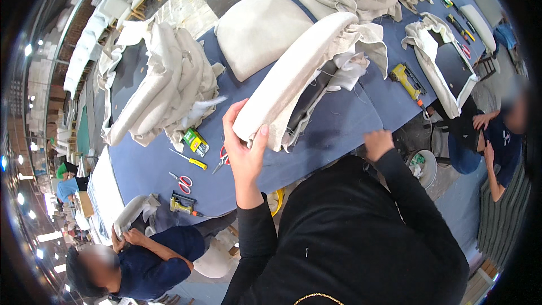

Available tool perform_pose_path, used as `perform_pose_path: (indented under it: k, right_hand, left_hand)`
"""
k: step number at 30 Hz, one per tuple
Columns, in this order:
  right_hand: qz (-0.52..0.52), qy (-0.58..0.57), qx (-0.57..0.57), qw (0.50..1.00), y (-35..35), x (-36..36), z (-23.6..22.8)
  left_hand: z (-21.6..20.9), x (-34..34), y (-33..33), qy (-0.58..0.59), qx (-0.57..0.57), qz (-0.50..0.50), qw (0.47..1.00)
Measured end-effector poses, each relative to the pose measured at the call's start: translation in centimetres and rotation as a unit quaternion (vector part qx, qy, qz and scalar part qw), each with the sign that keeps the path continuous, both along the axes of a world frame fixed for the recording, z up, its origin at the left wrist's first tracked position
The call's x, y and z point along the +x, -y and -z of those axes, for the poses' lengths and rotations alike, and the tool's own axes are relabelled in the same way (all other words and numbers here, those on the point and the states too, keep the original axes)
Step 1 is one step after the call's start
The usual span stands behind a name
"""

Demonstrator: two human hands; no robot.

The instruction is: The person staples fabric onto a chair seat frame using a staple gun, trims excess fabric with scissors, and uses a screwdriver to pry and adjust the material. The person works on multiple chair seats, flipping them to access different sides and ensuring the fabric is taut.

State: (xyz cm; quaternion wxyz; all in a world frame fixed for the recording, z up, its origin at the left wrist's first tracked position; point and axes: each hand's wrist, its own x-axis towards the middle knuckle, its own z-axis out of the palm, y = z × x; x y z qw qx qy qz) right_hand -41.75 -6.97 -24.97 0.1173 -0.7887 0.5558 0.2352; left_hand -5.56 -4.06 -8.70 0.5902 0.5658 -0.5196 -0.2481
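Observation:
My left hand (pixel 247 144) grips the near end of a chair cushion panel (pixel 296 73), fingers on its outer side and thumb across its end. The panel is tilted up over the table, its padded beige face to the left. Loose fabric flaps and a dark backing show on its right side. At the table's near edge, my right hand (pixel 378 145) is curled into a fist, apart from the panel; whatever it may hold is hidden. Red-handled scissors (pixel 224 158) lie just left of my left wrist. A rounded beige cushion (pixel 259 31) rests behind the panel.
The blue-covered table (pixel 344 130) carries fabric-covered stacks (pixel 175 73), a yellow staple gun (pixel 407 82), a green box (pixel 195 141), a yellow screwdriver (pixel 196 163) and another staple gun (pixel 183 204). Co-workers sit at left (pixel 152 260) and right (pixel 511 147). A white bucket (pixel 429 172) stands below the edge.

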Motion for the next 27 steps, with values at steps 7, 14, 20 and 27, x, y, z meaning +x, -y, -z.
perform_pose_path:
  k: [7, 14, 20, 27]
  right_hand:
    - [0.336, 0.265, -0.040, 0.903, -0.3, -17.0, 12.5]
    - [0.189, 0.288, -0.301, 0.889, 11.9, -24.0, 17.0]
    - [0.213, 0.210, -0.308, 0.903, 18.1, -22.1, 15.4]
    - [0.315, 0.270, -0.153, 0.897, 21.8, -25.0, 17.4]
  left_hand:
    - [-0.3, 1.6, 0.6, -0.016, 0.090, -0.045, 0.995]
    - [-3.1, -7.3, -0.2, 0.035, 0.152, -0.155, 0.976]
    - [-2.7, -9.5, -3.0, 0.033, 0.144, -0.156, 0.977]
    - [-3.2, -10.0, -4.9, 0.073, 0.171, -0.111, 0.976]
